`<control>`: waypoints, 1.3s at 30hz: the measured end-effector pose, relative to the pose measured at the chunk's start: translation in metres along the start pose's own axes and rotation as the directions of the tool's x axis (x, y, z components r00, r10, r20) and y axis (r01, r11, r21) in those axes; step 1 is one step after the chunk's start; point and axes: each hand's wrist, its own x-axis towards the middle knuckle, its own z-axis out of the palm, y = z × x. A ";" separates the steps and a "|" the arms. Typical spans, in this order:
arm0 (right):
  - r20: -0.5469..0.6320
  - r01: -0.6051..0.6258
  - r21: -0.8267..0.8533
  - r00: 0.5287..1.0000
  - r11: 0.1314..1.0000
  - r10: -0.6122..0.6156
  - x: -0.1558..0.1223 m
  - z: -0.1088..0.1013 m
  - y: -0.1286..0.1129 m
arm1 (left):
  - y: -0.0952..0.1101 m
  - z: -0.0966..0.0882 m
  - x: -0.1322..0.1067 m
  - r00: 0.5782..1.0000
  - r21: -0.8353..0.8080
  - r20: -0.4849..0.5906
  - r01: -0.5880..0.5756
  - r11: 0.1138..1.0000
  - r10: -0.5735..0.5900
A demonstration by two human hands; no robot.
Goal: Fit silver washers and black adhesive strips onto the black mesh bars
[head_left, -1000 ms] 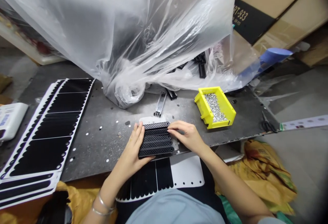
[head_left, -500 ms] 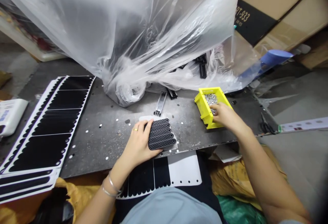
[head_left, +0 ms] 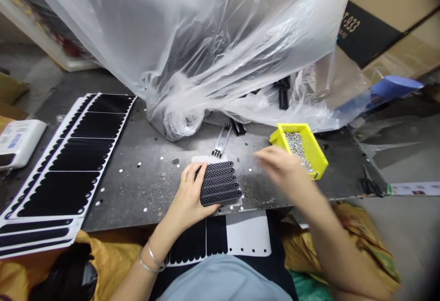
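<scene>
Five black mesh strips (head_left: pixel 221 182) lie side by side on one white plate (head_left: pixel 198 158) at the near edge of the table (head_left: pixel 144 186). One yellow bin (head_left: pixel 276 138) of screws stands to their right. The left hand (head_left: pixel 188 195) clasps the strips' left end, fingers on top and thumb at the near edge. The blurred right hand (head_left: pixel 279 169) hovers just right of them, between strips and bin, and I cannot tell its grip.

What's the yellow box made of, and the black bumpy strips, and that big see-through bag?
Yellow box: likely hard plastic, smooth and evenly coloured. Black strips: probably moulded plastic or rubber, matte, with a mesh pattern. Bag: thin clear plastic film, glossy and crinkled.
</scene>
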 end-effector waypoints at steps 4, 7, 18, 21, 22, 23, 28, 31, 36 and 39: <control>0.088 0.190 0.093 0.976 0.977 -0.198 0.004 0.070 -0.079 | -0.004 -0.004 -0.008 0.999 0.055 0.029 -0.031 0.998 0.029; 0.024 0.193 0.171 0.980 0.966 -0.200 -0.008 0.084 -0.087 | -0.009 -0.010 -0.019 0.993 0.128 0.081 -0.090 0.988 0.080; 0.067 0.112 0.168 0.990 0.979 -0.125 0.001 0.058 -0.051 | -0.030 -0.049 0.009 0.927 0.056 -0.003 -0.374 0.926 0.375; 0.092 0.123 0.140 0.986 0.982 -0.137 0.005 0.057 -0.052 | -0.027 -0.054 0.018 0.912 0.081 0.015 -0.411 0.908 0.411; 0.085 0.134 0.141 0.986 0.981 -0.147 0.005 0.056 -0.050 | -0.026 -0.054 0.019 0.910 0.087 0.008 -0.414 0.906 0.415; 0.071 0.144 0.139 0.985 0.980 -0.155 0.005 0.055 -0.047 | -0.025 -0.054 0.020 0.909 0.093 -0.002 -0.415 0.905 0.417; -0.095 0.184 -0.078 0.977 0.980 -0.191 0.013 0.053 -0.021 | -0.024 -0.052 0.019 0.905 0.124 -0.039 -0.416 0.901 0.423; -0.075 0.322 -0.243 0.934 0.915 -0.348 0.016 0.050 -0.013 | -0.029 -0.052 0.018 0.905 0.140 -0.064 -0.410 0.901 0.421; 0.008 0.497 -0.346 0.849 0.796 -0.528 0.012 0.042 -0.014 | -0.043 -0.046 0.016 0.918 0.222 -0.209 -0.291 0.931 0.337; 0.023 0.495 -0.299 0.858 0.816 -0.512 0.011 0.041 -0.014 | -0.049 -0.043 0.011 0.909 0.211 -0.205 -0.320 0.924 0.362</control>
